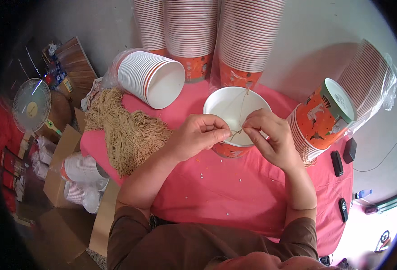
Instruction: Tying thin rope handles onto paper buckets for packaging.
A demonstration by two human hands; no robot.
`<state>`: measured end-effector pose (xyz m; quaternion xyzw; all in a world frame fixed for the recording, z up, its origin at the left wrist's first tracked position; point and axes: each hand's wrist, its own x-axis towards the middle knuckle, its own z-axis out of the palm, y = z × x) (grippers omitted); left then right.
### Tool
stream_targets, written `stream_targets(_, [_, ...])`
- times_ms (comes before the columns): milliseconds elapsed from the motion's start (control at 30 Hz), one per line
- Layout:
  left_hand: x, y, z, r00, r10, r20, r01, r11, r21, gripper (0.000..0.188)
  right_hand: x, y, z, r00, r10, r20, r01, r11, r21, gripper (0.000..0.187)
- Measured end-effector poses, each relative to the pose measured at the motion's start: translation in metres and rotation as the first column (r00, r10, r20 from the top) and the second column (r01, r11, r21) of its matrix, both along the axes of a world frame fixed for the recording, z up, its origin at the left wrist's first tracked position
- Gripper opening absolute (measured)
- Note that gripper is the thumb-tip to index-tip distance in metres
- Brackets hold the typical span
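My left hand (200,136) and my right hand (274,137) meet over the near rim of a paper bucket (217,102). Both pinch a thin tan cord (237,132), which makes a small loop or knot between my fingertips. From there the cord runs across the opening to the bucket's far rim. The bucket is white inside and orange printed outside, and it stands upright on the pink-covered table (221,193). A thick bundle of the same tan cord (131,135) lies left of my left forearm and hangs over the table's edge.
Tall bucket stacks (191,33) in plastic line the wall. Another stack (151,76) lies sideways at the left. On the right, an upside-down orange bucket (324,112) tops several nested ones. Dark small objects (337,163) sit at the right edge. A cardboard box (63,166) stands lower left.
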<state>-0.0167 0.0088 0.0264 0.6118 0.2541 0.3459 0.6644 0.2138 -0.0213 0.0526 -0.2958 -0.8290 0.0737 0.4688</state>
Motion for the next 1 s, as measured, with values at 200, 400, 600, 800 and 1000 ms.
stream_targets(200, [0.010,-0.007,0.000,0.997,0.071,-0.009,-0.069,0.992,0.107,0.012,-0.003,0.000,-0.003,0.999,0.026,0.031,-0.026,0.999,-0.028,0.011])
stream_targets(400, [0.012,-0.005,-0.009,0.995,0.096,-0.020,-0.090,0.975,0.202,0.011,-0.006,0.001,-0.006,0.998,-0.007,0.057,0.008,1.000,-0.012,0.011])
stream_targets(600, [0.010,-0.007,-0.008,0.997,0.072,0.010,-0.073,0.988,0.133,0.015,-0.008,0.000,-0.008,0.999,-0.003,0.040,0.004,1.000,-0.030,0.010])
stream_targets(800, [0.012,-0.010,-0.008,0.988,0.148,-0.040,-0.128,0.940,0.318,0.011,-0.005,0.000,-0.007,0.997,0.072,-0.041,-0.079,0.978,-0.196,0.006])
stream_targets(1000, [0.018,-0.015,-0.011,0.972,0.234,0.019,-0.216,0.857,0.468,0.009,-0.004,-0.003,-0.005,0.995,0.083,-0.045,-0.095,0.864,-0.495,0.008])
